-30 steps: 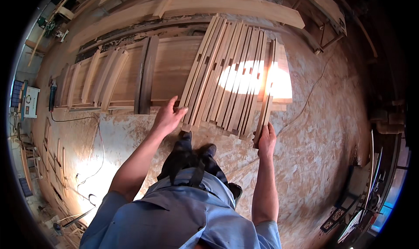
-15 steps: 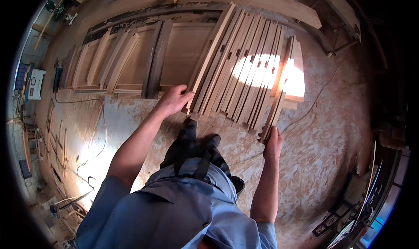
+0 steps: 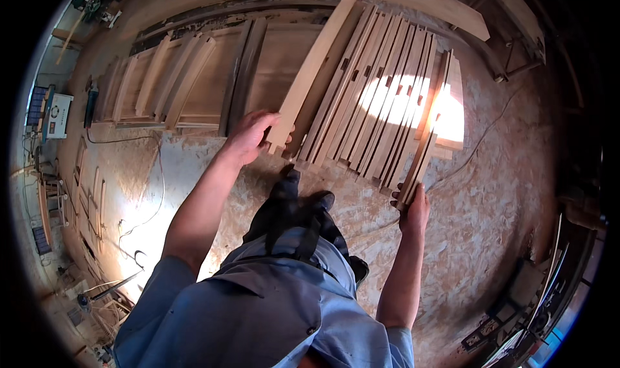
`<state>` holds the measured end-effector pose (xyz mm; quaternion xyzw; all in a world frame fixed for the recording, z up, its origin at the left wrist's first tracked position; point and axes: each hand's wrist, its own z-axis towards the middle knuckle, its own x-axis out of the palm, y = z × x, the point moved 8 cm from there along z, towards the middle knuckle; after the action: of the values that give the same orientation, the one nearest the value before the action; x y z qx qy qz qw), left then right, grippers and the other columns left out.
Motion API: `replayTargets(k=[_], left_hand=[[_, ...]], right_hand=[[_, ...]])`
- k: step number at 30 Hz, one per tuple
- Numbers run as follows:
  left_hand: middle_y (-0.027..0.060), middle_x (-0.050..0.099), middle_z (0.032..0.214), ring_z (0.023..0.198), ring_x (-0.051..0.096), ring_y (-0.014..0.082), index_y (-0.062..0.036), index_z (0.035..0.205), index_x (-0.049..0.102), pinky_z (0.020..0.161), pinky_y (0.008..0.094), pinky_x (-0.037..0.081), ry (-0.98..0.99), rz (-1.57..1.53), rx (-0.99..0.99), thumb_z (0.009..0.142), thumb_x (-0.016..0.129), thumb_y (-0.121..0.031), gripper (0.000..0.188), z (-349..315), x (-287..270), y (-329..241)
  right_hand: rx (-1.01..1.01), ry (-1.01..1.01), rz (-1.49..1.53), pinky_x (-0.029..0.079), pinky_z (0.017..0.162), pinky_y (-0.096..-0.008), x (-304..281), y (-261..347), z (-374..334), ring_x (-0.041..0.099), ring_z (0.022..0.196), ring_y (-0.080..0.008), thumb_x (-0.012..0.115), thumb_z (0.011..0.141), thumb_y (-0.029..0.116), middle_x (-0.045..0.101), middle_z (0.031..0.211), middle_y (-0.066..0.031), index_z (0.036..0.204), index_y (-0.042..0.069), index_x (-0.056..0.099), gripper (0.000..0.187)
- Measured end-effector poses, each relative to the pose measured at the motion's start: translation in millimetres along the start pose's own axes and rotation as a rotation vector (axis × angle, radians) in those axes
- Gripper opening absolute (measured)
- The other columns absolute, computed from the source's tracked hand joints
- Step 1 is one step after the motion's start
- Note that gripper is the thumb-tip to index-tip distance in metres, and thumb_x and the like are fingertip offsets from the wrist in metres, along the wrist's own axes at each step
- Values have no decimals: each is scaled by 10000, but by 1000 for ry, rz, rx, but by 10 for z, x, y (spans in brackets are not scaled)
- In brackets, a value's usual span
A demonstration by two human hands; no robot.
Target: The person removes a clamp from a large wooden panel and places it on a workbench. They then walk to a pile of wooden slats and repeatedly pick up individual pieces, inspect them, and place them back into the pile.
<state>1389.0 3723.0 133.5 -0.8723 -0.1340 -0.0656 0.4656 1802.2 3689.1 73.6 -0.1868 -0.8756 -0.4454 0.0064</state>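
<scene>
My left hand (image 3: 250,137) is closed round the near end of a pale wooden board (image 3: 314,71), whose broad face is turned up. Some fingertips show past the board's right edge. Right of it lies a row of narrow wooden strips (image 3: 361,97), side by side, several with dark slots cut in them. At the row's right end, my right hand (image 3: 415,206) grips the near end of another wooden strip (image 3: 424,145), its fingers partly hidden beneath. A bright patch of light falls across the strips on that side.
Wooden panels and frame pieces (image 3: 187,84) lie left of the board. A long beam (image 3: 413,6) spans the far side, and a plank on a stand (image 3: 516,13) is at far right. A cable (image 3: 161,168) runs over the stained floor. A white box (image 3: 59,116) stands far left.
The board in my left hand has tilted from its narrow edge to its broad face, and a gap has opened between it and the row. My right hand keeps its grip on the strip.
</scene>
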Motion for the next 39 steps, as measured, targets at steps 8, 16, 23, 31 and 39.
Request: replayTargets(k=[8, 16, 23, 31, 39], left_hand=[[137, 658, 896, 708, 611, 220, 17, 1092, 563, 624, 379, 474, -88, -208, -66, 921, 392, -237, 350, 96, -163, 210], [75, 631, 835, 657, 584, 175, -57, 1090, 580, 579, 311, 462, -209, -3, -25, 958, 475, -381, 366, 131, -471, 307], [127, 671, 941, 826, 639, 158, -30, 1183, 564, 691, 329, 524, -517, 540, 395, 886, 624, -273, 388, 32, -730, 523], [202, 582, 1184, 1130, 564, 316, -5, 1314, 455, 956, 392, 446, -522, 750, 382, 780, 630, -149, 579, -121, -623, 570], [62, 571, 1227, 929, 611, 132, -121, 1424, 391, 672, 345, 539, -220, -58, 189, 915, 569, -99, 540, 52, -659, 825]], right_hand=[[24, 13, -14, 520, 573, -345, 40, 1, 10, 636, 696, -217, 381, 1010, 374, 643, 893, -141, 1041, -25, 564, 440], [24, 4, -26, 514, 571, -348, 9, -4, 23, 631, 685, -212, 379, 1010, 368, 637, 879, -132, 1027, -17, 564, 428], [-20, -4, -131, 518, 583, -329, -66, -17, 64, 625, 687, -186, 416, 1005, 337, 636, 877, -84, 1053, 12, 570, 363], [-302, -333, -431, 492, 734, -277, -473, 214, -28, 579, 913, -124, 554, 956, 254, 613, 1057, -49, 1267, -12, 517, 410], [-441, -334, -466, 502, 739, -286, -256, 496, -318, 585, 908, -127, 524, 967, 186, 607, 1037, -31, 1183, 29, 570, 271]])
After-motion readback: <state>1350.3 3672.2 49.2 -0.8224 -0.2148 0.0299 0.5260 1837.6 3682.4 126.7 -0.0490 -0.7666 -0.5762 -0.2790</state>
